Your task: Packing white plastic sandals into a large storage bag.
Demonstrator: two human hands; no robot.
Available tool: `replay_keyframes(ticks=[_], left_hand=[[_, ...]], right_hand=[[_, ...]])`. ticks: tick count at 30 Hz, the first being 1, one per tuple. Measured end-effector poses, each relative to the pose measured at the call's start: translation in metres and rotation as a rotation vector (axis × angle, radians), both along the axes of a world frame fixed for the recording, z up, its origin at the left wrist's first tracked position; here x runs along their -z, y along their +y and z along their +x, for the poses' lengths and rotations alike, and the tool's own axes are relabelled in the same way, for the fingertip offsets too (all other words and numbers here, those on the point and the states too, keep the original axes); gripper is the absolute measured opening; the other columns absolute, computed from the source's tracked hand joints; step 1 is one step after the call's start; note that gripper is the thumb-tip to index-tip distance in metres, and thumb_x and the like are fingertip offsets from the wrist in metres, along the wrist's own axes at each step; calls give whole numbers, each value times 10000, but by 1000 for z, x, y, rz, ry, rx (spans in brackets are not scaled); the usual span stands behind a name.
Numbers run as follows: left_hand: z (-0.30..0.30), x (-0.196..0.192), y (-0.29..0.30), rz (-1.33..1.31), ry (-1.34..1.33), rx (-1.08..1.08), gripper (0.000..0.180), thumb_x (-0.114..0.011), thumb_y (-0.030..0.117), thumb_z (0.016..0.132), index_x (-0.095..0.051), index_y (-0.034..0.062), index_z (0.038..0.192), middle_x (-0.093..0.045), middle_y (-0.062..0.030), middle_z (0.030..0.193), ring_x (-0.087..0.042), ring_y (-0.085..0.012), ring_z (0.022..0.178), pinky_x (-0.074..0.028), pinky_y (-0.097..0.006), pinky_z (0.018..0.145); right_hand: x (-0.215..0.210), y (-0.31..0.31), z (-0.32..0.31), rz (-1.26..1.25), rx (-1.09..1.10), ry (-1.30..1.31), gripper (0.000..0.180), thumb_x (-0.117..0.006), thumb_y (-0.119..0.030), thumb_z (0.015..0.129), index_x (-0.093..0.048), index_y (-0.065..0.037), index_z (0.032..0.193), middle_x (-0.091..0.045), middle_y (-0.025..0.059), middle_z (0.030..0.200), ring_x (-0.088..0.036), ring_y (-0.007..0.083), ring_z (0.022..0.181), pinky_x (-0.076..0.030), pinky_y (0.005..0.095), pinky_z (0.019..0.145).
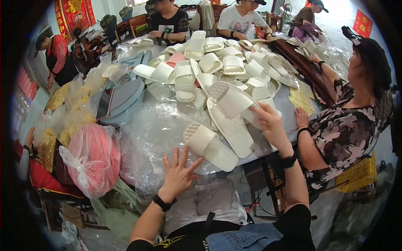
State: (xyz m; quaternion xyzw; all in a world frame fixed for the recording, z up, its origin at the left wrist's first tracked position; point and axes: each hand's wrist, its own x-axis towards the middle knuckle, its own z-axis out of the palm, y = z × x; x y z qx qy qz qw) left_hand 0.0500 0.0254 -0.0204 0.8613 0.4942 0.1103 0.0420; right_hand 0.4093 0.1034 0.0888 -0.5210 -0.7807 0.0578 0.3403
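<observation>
My right hand [270, 123] is closed on the near end of a white slipper [232, 100], tilted above the table, its textured footbed and broad strap showing. Below it lies another long white slipper [238, 136], partly covered. My left hand [180, 173] has its fingers spread over the table's near edge, holding nothing. Just beyond its fingertips rests a white slipper [211, 144], its heel end angled toward me. A big heap of white slippers [232, 65] covers the far middle of the table, with a few pinkish pieces among them.
Clear plastic sheeting [146, 129] covers the table. At left sit a pink plastic-wrapped bundle [94, 157] and a grey-blue rounded case [125, 98]. A co-worker in a floral top [343, 129] sits close on my right, beside yellow papers [302, 98]. Other people work across the table.
</observation>
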Motion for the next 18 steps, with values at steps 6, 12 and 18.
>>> replay_keyframes(ticks=[6, 12, 18], left_hand=[[-5, 4, -1, -26, 12, -28, 734, -727, 408, 876, -424, 410, 1543, -105, -167, 1704, -111, -486, 1533, -127, -788, 1106], [-5, 11, -1, 42, 31, -29, 762, -764, 420, 837, -435, 446, 1525, -143, -158, 1697, -154, -480, 1519, -170, -787, 1092], [0, 8, -2, 34, 4, -24, 738, -752, 395, 849, -452, 416, 1523, -127, -161, 1698, -146, -475, 1522, -150, -786, 1106]], right_hand=[[33, -19, -12, -259, -31, 286, 543, -581, 132, 828, -674, -86, 1317, -618, 146, 1160, -642, 273, 962, -510, 315, 851], [64, -40, -41, 139, 59, -115, 601, -647, 112, 761, -658, -92, 1326, -553, 163, 1250, -613, 334, 1005, -517, 388, 836], [82, -41, -79, 260, -82, -66, 384, -709, -33, 756, -700, -31, 1140, -560, 194, 1186, -553, 407, 1081, -403, 517, 984]])
